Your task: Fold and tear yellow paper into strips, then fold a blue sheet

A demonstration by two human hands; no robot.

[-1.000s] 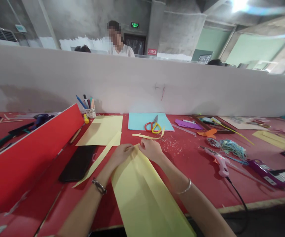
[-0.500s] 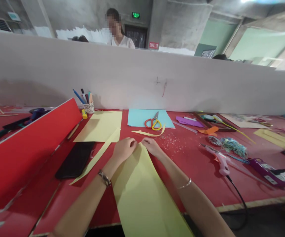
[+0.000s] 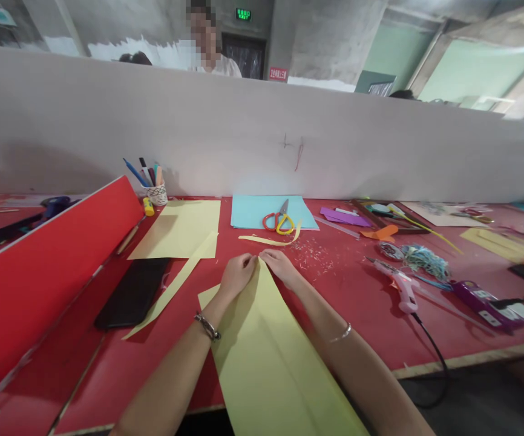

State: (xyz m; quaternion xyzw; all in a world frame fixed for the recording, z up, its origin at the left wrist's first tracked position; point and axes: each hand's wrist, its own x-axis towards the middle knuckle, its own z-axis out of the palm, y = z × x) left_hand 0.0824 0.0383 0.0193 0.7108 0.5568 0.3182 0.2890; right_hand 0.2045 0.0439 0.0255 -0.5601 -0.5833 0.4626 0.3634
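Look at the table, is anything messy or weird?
Yes: tiny pale scraps lie scattered over the red tabletop, near the right hand, like spilled crumbs. A loose, curled yellow strip lies close by, bending upward at one end.

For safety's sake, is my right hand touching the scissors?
Apart: the head view shows red tabletop and a curled yellow strip between your right hand and the scissors.

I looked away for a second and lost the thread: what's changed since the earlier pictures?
A corner of the held yellow sheet has come out leftward past the left wrist. The left hand is more arched, the right hand flatter; both stay at the sheet's far end, nothing visibly let go. The scissors and pink glue gun lie unmoved.
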